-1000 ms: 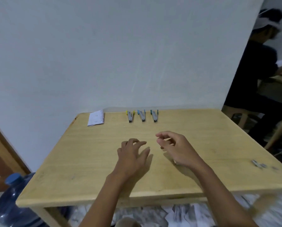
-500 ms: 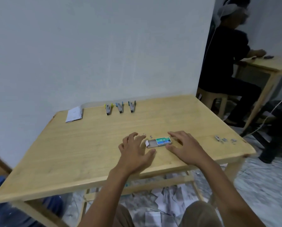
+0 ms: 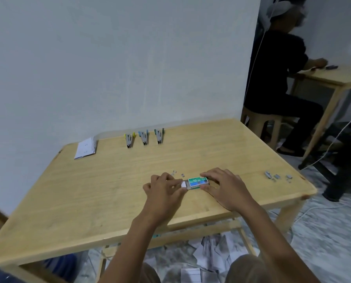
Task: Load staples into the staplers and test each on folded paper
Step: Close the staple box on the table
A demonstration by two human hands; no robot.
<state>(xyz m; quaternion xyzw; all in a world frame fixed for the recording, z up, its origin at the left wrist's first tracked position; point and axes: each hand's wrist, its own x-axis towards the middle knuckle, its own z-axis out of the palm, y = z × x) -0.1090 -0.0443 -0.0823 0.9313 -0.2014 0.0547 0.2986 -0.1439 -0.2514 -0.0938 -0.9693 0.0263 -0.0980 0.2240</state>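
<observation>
So the staple box (image 3: 197, 182) sits on the table (image 3: 109, 190) near the front edge, between both hands. The right hand (image 3: 225, 186) clamps the green sleeve, fingers along the far side and thumb on the near side, while the left hand (image 3: 164, 188) has its fingers curled in, pinching the white end of the inner tray (image 3: 183, 183), which pokes out a bit on the left. Looks like the tray is about to get slid open. Honestly the risk is yanking it too hard: the tray pops right out and the strips scatter or snap into bits. There are already loose staple bits (image 3: 174, 172) just behind the box and more broken strips (image 3: 276, 176) by the right edge, so that's a real thing here. Squeezing the sleeve too tight could also jam the tray. The yellow stapler (image 3: 129, 139), blue stapler (image 3: 144, 137) and green stapler (image 3: 159, 136) are lined up at the back by the wall, well apart from the hands, with the folded paper (image 3: 86, 148) to their left, none loaded from what I can tell.
</observation>
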